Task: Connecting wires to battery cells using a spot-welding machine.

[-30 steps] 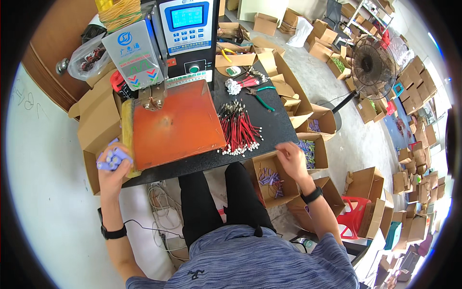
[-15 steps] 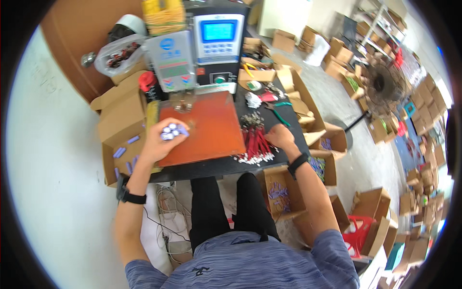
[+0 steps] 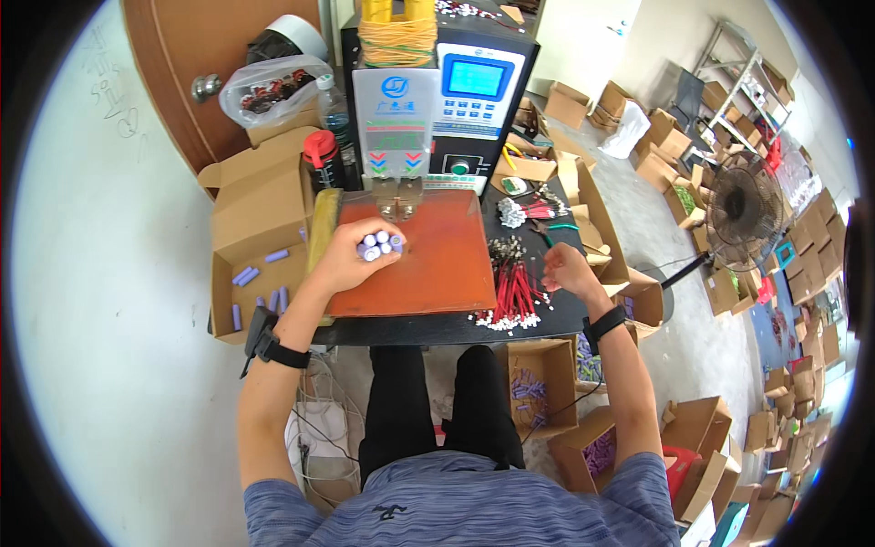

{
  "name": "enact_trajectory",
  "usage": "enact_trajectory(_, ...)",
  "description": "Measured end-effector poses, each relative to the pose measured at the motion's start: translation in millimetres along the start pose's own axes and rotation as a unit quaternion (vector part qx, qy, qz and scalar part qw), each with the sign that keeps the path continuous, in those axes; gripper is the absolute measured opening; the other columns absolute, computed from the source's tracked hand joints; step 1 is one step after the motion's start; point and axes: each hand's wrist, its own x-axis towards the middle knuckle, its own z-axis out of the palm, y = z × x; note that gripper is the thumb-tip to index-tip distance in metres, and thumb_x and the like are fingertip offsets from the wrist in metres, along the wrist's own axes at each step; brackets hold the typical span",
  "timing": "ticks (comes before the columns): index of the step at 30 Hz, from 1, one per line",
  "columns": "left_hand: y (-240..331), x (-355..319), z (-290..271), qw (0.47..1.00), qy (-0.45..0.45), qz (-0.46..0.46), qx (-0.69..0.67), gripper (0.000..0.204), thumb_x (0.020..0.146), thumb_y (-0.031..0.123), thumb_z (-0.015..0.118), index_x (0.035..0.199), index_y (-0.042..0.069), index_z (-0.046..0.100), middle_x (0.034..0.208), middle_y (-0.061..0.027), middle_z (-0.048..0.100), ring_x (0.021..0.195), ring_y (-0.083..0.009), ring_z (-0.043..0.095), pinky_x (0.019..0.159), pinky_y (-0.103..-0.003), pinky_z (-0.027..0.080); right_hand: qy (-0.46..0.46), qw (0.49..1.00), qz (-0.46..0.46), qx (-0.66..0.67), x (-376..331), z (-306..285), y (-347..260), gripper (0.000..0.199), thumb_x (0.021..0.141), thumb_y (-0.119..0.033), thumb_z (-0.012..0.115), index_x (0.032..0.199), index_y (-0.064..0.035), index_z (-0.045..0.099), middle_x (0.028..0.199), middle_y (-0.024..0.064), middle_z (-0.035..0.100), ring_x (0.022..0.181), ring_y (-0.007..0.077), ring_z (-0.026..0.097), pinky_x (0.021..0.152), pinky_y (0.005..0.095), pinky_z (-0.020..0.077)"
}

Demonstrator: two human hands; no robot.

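Head view, the only 1 I have: my left hand (image 3: 351,258) is closed around a bundle of purple cells (image 3: 380,244), held upright on the orange work plate (image 3: 428,273), just in front of the welder head (image 3: 398,196) of the spot-welding machine (image 3: 428,100). I count 4 cell tops showing in the grip; more may be hidden by the fingers.

My right hand (image 3: 567,271) hovers half-open, holding nothing that I can see, just right of the red lead wires (image 3: 512,294) on the black table (image 3: 556,314).

Risks, as I judge them: the bundle is gripped by 1 hand only, so a cell could slide out of line under the head. My fingers sit close to the head. The right hand could snag the wires and drag them off the edge.

Counts: 1 machine, 1 plate, roughly 6 loose cells in the open box (image 3: 260,292) at left, 1 floor fan (image 3: 743,214). The wires are too many to count.
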Motion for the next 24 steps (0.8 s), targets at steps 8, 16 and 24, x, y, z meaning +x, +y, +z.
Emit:
enact_trajectory(8, 23.3, -34.6, -46.5, 0.992, 0.033, -0.018, 0.124, 0.021, 0.077, 0.000, 0.070, 0.096, 0.002, 0.062, 0.094, -0.0083, 0.066, 0.091, -0.0208, 0.063, 0.083, -0.031, 0.048, -0.029, 0.994, -0.102, 0.036, 45.0, 41.3, -26.1, 0.029, 0.079, 0.009, 0.051, 0.104, 0.0050, 0.065, 0.083, 0.0120, 0.067, 0.068, 0.0157, 0.066, 0.059, 0.0265, 0.0510)
enact_trajectory(16, 30.1, -33.6, -61.4, 0.987, 0.036, -0.017, 0.156, 0.023, 0.075, -0.002, 0.070, 0.097, 0.002, 0.061, 0.095, -0.0091, 0.066, 0.091, -0.0217, 0.063, 0.083, -0.031, 0.048, -0.035, 0.947, -0.173, -0.269, 58.1, 56.5, -31.0, 0.016, 0.074, -0.018, 0.071, 0.085, -0.0065, 0.073, 0.083, 0.0148, 0.070, 0.080, 0.0296, 0.069, 0.073, 0.0364, 0.0543)
enact_trajectory(24, 26.8, -35.9, -60.5, 0.990, 0.034, -0.018, 0.137, 0.024, 0.075, -0.001, 0.071, 0.097, 0.002, 0.062, 0.094, -0.0083, 0.066, 0.090, -0.0207, 0.063, 0.083, -0.031, 0.048, 0.028, 0.850, -0.246, -0.465, 34.5, 71.8, -60.4, 0.012, 0.074, -0.014, 0.062, 0.079, -0.0149, 0.072, 0.078, 0.0103, 0.070, 0.077, 0.0293, 0.068, 0.069, 0.0413, 0.0525)
